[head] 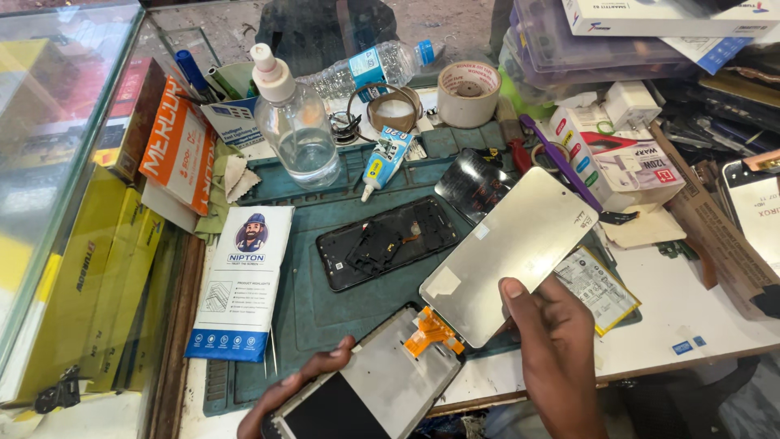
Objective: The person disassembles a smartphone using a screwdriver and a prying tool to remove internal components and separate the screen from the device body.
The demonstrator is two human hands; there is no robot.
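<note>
Where the cluttered worktop (691, 301) is covered by a teal repair mat (325, 301), the work is carried out near its front edge. A silvery display panel (508, 252) is held tilted above the mat; it is grasped at its lower edge by the right hand (556, 341), with the thumb pressed on the panel's face. Just below and to the left, a second phone assembly (374, 390) with a grey metal back and an orange flex cable (433, 329) is gripped by the left hand (296, 390), fingers curled over its left edge. The cable lies just under the silvery panel's lower corner. An opened black phone frame (388, 241) is laid flat on the mat, behind both hands. Further back, a clear pump bottle (296, 122) is stood upright, with a small glue tube (383, 158) leaning beside it and a tape roll (469, 91) behind. A blue-and-white packet (240, 276) is laid on the mat's left edge.
</note>
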